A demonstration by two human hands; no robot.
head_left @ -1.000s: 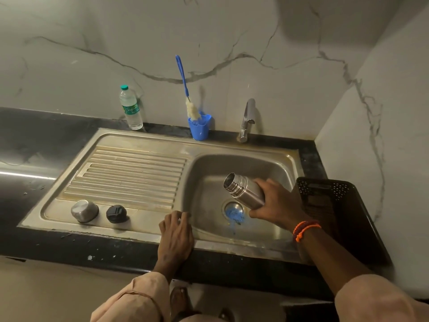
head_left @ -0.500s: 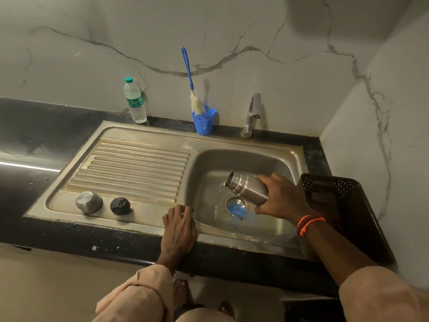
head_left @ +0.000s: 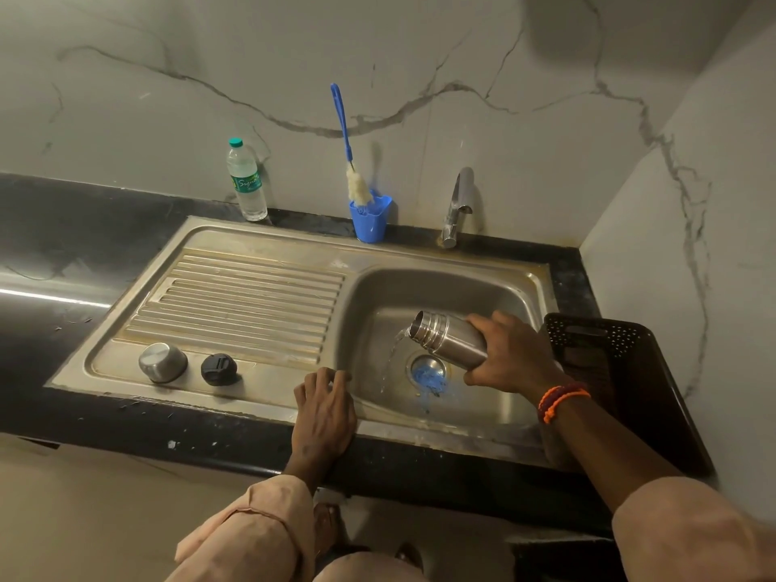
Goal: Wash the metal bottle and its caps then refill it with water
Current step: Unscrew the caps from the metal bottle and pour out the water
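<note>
Head view: metal bottle now pouring.

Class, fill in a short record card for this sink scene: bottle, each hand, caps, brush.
bottle: metal bottle tilted over the sink, water pouring from its mouth
right hand: right hand grips the bottle
left hand: left hand rests on the sink's front edge
caps: steel cap and black cap on the drainboard
brush: bottle brush standing in blue cup
</note>
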